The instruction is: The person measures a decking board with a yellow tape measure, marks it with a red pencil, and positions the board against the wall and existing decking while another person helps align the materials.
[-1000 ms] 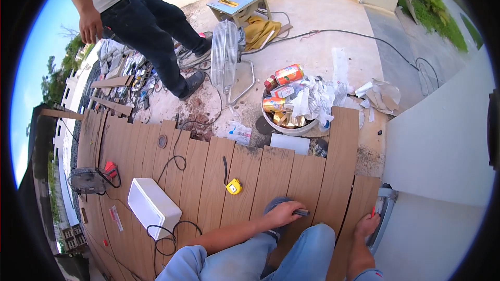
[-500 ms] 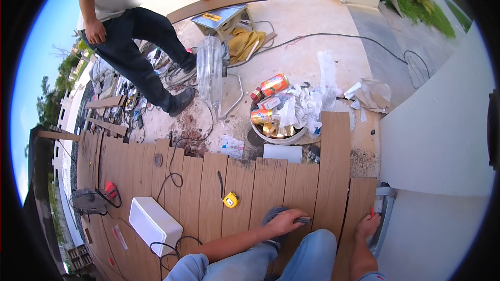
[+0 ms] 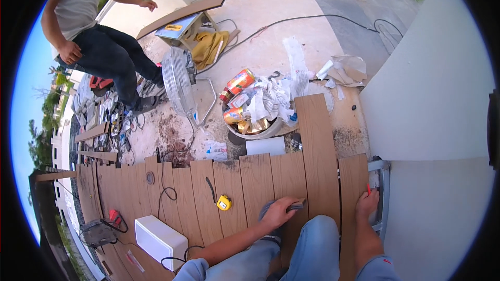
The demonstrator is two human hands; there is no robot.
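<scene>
My left hand (image 3: 277,214) rests above the decking by my knee, its fingers closed on a short brown-and-grey offcut (image 3: 297,204). On the far right, my right hand (image 3: 367,205) grips a red pencil (image 3: 369,189), held upright at the outer edge of the end deck board (image 3: 354,174). Just beyond that edge runs a grey metal frame (image 3: 384,190), with the pale wall close beside it. A longer deck board (image 3: 319,145) lies to the left of the end board and sticks out past its neighbours. A narrow dark gap separates these two boards.
A yellow tape measure (image 3: 224,202) and a white box-shaped unit (image 3: 160,239) with black cable lie on the decking. Ahead stand a bucket (image 3: 258,136) heaped with cans and paper, and a fan (image 3: 177,80). Another person stands at the upper left near a saw table (image 3: 179,27) bearing a plank.
My view has shifted, so the scene sits differently. Both my hands keep their holds. The other person's hand has come off the plank on the saw table.
</scene>
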